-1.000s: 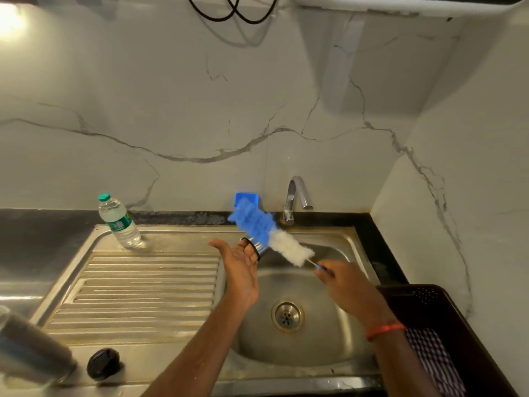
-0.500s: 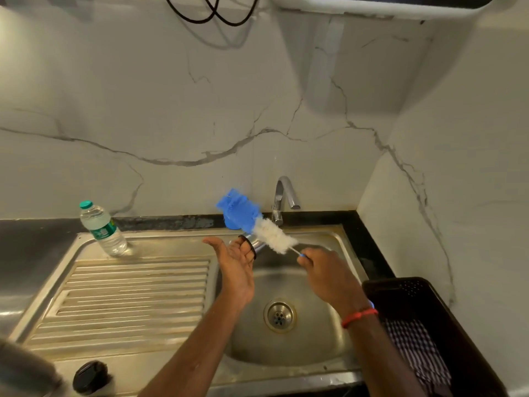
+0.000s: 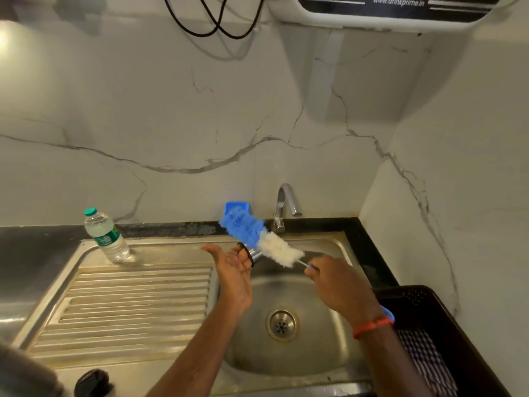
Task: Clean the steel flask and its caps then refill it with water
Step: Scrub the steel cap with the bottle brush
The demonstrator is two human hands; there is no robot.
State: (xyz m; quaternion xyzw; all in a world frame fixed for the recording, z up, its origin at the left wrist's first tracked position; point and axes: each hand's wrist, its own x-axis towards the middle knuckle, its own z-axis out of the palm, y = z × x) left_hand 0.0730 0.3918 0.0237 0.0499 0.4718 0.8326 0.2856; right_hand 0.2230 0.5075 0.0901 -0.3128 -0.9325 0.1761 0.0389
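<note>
We cup black-ringed steel cap (image 3: 256,256) in curled left fingers (image 3: 245,261) | right fingers (image 3: 312,271) pinch thin stem of fluffy blue-white bottle brush (image 3: 276,248) | steel sink (image 3: 317,345) beneath

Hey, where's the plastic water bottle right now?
Head view: the plastic water bottle stands on the back left corner of the steel draining board, well left of the tap.

- White marble-look wall (image 3: 171,124), grey-veined, runs behind the bench and turns at the right corner.
- Black countertop (image 3: 34,245) carries a steel sink (image 3: 315,356), with its drainboard (image 3: 128,296) on the left.
- Chrome tap (image 3: 286,202) stands at the sink's back edge.
- Black cables (image 3: 237,38) hang beside a white appliance (image 3: 343,20) overhead.
- Bright glare (image 3: 5,38) on the wall's far left.
</note>
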